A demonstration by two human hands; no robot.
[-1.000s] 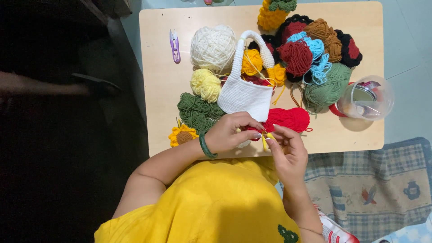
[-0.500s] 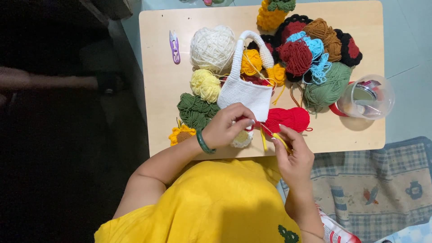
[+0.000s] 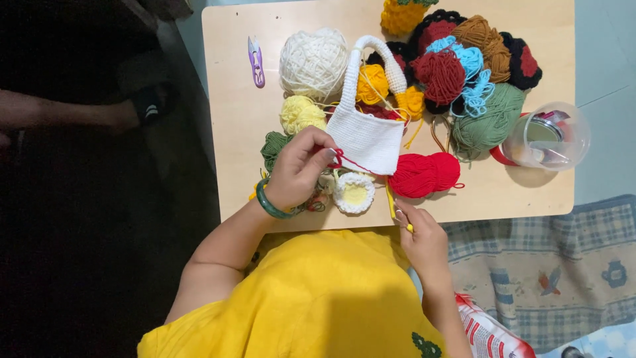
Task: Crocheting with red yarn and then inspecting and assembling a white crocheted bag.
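Lying at 10 o'clock on the worktop: purple snips. Pinching red yarn strand in a narrow grip: left hand, beside white crocheted bag. Running toward 4 o'clock from that pinch: strand's long axis, ending at red yarn ball. Holding yellow crochet hook closed: right hand, at 5 o'clock, farther from the strand.

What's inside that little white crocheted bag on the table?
From the mouth of the white bag, under its handle, yellow yarn and a bit of dark red yarn stick out. The bag's front panel covers whatever lies deeper inside, so the rest cannot be seen.
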